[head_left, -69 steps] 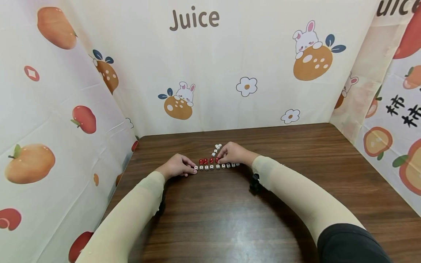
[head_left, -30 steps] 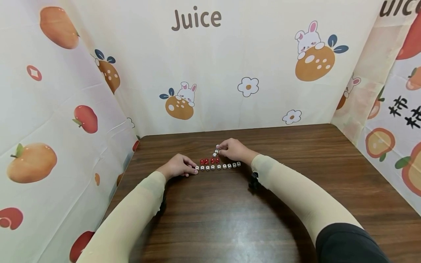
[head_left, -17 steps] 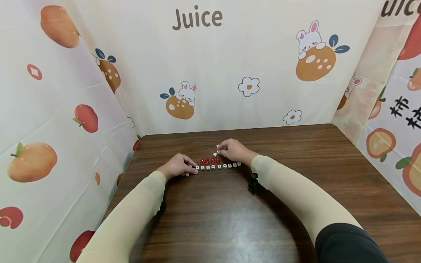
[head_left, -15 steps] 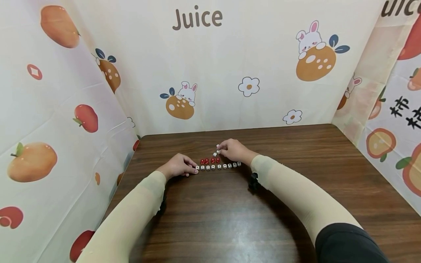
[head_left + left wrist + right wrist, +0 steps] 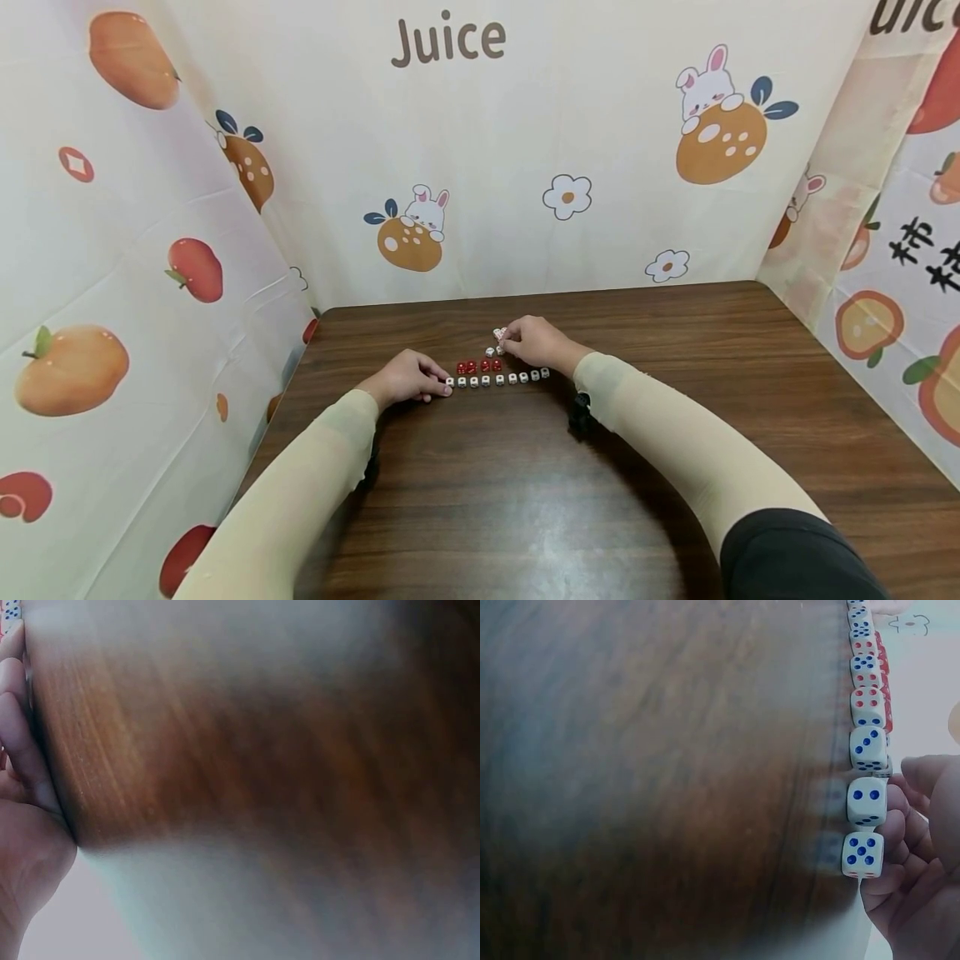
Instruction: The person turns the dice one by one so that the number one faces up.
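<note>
In the head view several white dice (image 5: 486,381) stand in a straight row across the table. Behind its left half sit several red dice (image 5: 472,367) in a shorter line. My left hand (image 5: 405,377) is at the row's left end, thumb and forefinger pinching the end white die (image 5: 450,382). Farther back, my right hand (image 5: 536,340) has its fingertips at a small group of loose white dice (image 5: 490,352) and pinches one, partly hidden by the fingers. The right wrist view shows the row's pips, with curled fingers (image 5: 896,814) beyond it.
The brown wooden table (image 5: 480,500) ends at a fabric backdrop (image 5: 480,150) printed with fruit and rabbits. More backdrop closes in the left and right sides. In the left wrist view the tabletop is blurred.
My right hand has moved back from the red dice to the loose white dice, which have shifted slightly at its fingertips. My left hand keeps its place at the row's end.
</note>
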Demonstrator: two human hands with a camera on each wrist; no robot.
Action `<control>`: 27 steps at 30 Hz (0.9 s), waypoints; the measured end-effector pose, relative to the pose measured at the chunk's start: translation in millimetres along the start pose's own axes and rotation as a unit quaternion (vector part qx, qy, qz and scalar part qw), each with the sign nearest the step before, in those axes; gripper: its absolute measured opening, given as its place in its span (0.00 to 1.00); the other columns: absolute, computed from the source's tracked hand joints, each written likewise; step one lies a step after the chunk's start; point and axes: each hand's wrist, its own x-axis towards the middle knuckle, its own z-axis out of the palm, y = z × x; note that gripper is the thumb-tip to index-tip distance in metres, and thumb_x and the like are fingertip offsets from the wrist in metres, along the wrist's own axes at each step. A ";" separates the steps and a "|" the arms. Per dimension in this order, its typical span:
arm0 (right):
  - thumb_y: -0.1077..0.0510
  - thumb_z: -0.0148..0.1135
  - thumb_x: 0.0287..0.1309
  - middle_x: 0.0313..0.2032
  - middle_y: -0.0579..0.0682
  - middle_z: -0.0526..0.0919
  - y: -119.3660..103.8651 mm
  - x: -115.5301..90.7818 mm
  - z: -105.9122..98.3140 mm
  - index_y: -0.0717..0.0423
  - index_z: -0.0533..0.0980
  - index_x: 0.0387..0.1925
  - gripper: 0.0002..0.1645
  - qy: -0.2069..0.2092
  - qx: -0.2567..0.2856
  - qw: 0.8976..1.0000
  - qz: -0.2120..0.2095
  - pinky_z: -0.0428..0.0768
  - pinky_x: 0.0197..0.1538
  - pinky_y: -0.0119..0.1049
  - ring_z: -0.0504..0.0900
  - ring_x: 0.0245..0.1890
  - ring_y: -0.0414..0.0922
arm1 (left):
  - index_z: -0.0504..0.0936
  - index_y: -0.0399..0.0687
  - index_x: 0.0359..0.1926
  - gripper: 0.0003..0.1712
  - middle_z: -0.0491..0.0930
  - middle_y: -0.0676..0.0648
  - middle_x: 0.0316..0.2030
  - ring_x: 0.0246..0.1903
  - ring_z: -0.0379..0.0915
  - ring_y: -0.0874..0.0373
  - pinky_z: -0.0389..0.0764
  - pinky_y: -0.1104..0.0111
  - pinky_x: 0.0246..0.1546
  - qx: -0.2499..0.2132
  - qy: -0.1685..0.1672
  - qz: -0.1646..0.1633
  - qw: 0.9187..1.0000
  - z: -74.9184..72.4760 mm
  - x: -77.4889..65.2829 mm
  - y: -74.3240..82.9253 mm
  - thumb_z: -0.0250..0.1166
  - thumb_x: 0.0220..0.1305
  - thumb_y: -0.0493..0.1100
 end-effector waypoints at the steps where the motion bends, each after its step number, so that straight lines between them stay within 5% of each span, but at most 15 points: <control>1: 0.51 0.65 0.74 0.33 0.43 0.90 0.1 0.0 -0.3 0.45 0.89 0.39 0.10 -0.001 0.004 1.000 0.002 0.81 0.39 0.37 0.83 0.31 0.40 | 0.94 0.50 0.42 0.14 0.90 0.49 0.35 0.23 0.79 0.62 0.83 0.69 0.27 0.000 0.000 -0.001 1.000 -0.1 0.0 0.1 0.84 0.55 0.47; 27: 0.49 0.71 0.69 0.37 0.45 0.91 10.9 -4.3 -5.5 0.47 0.90 0.42 0.09 -0.023 -0.004 1.000 0.003 0.83 0.42 0.38 0.84 0.34 0.41 | 0.93 0.48 0.43 0.17 0.90 0.49 0.37 0.23 0.78 0.62 0.84 0.69 0.28 0.007 0.002 0.001 1.000 0.7 -0.5 -0.4 0.85 0.55 0.48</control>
